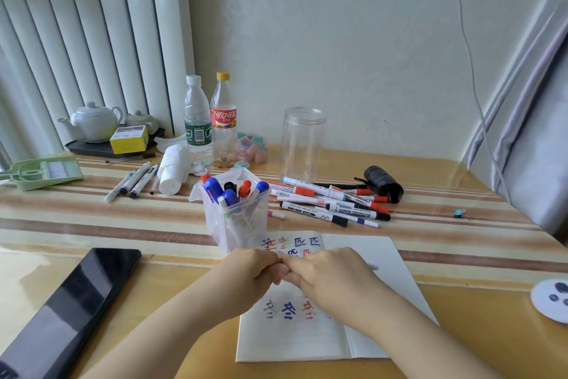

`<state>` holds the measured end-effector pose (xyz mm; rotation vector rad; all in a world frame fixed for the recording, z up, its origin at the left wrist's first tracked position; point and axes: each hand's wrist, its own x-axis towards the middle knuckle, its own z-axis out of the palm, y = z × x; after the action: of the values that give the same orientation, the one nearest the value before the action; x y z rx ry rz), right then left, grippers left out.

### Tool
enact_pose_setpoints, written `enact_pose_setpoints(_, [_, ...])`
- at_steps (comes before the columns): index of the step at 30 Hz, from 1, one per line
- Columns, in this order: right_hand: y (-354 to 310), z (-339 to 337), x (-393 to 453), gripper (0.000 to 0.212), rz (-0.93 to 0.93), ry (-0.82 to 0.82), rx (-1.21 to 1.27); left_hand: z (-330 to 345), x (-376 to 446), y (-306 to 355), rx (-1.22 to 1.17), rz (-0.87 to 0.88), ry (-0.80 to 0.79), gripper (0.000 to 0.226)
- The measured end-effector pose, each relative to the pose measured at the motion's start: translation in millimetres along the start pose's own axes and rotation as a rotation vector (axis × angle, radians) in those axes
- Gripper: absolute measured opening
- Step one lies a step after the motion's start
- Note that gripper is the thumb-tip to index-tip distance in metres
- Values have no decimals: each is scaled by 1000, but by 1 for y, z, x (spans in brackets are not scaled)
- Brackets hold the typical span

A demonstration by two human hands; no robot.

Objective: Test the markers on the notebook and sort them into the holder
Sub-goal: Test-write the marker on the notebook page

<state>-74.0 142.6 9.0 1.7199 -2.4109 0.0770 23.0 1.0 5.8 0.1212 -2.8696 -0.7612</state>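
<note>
Both my hands meet, fingers curled, above the open notebook [307, 338], whose page carries red, blue and green test marks. My right hand [332, 277] grips a marker [373, 267]; only its pale end shows past the knuckles. My left hand [249, 274] grips the marker's other end, which is hidden. The clear plastic holder [236, 225] stands just beyond my hands with several blue and red capped markers upright in it. A pile of loose markers [332, 203] lies to the right of the holder. More pens [135, 182] lie at the back left.
A dark tablet [70, 308] lies at the front left. Behind the holder stand two bottles [212, 123], a white roll [175, 169] and a clear jar [302, 142]. A green dustpan [43, 171], teapots, a black roll [382, 183] and a white disc [553, 298] sit around the edges.
</note>
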Motion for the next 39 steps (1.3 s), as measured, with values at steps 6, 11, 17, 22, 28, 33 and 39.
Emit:
enact_pose_setpoints(6, [13, -23, -9, 44, 362, -180, 471, -5, 0, -15, -24, -115, 96, 19])
enact_pose_setpoints(11, [27, -23, 3, 26, 453, -14, 992, -9, 5, -21, -14, -132, 165, 12])
enact_pose_setpoints(17, [26, -13, 11, 20, 655, 147, 2033, 1, 16, -20, -1, -59, 239, 11])
enact_pose_setpoints(22, [18, 9, 15, 10, 693, 80, 1958, 14, 21, -21, -44, -44, 316, 12])
enact_pose_setpoints(28, [8, 28, 20, 24, 627, 110, 1458, 28, 13, -33, -133, -56, 378, 13])
enact_pose_setpoints(33, [1, 38, 24, 27, 577, 189, 1119, 26, 14, -40, -143, -51, 373, 14])
enact_pose_setpoints(39, [1, 46, 23, 41, 582, 280, 1068, 27, 13, -41, -102, -64, 344, 17])
